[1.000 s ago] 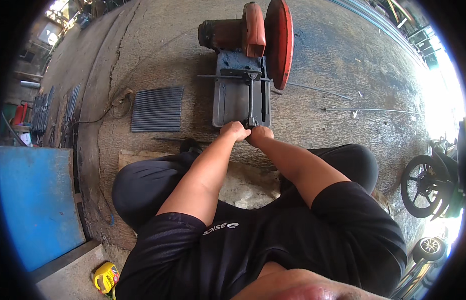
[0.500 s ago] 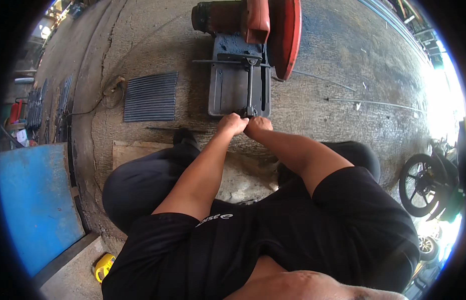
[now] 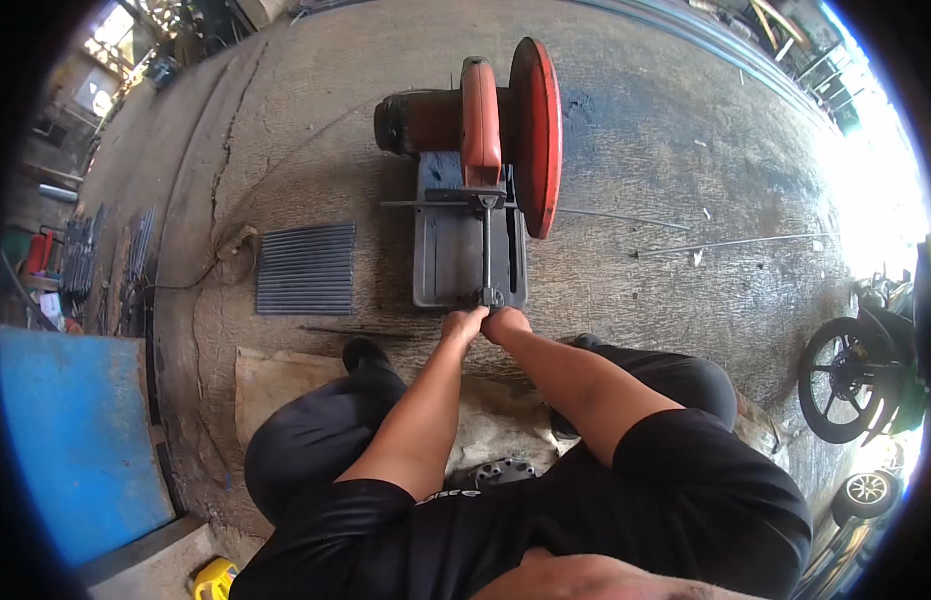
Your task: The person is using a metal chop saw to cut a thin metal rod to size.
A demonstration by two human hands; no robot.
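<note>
A red chop saw [image 3: 480, 125] with a large round blade guard [image 3: 538, 140] stands on the floor in front of me. Its grey base [image 3: 445, 265] carries a clamp screw [image 3: 487, 245] that runs towards me. A thin metal rod [image 3: 400, 204] lies crosswise at the screw's far end. My left hand [image 3: 465, 324] and my right hand [image 3: 505, 322] meet at the screw's near end, fingers closed around the clamp handle. The hands mostly hide that handle.
Cut grey rods [image 3: 305, 270] lie in a neat row left of the saw. Longer thin rods [image 3: 735, 243] rest on the floor at right. A blue panel [image 3: 75, 430], a yellow tool [image 3: 215, 580] and a motorcycle wheel [image 3: 840, 380] are at the sides. A cord runs at left.
The view has tilted up, so the saw and floor sit lower in the picture. Both hands stay at the clamp's near end, the right slightly shifted against the left.
</note>
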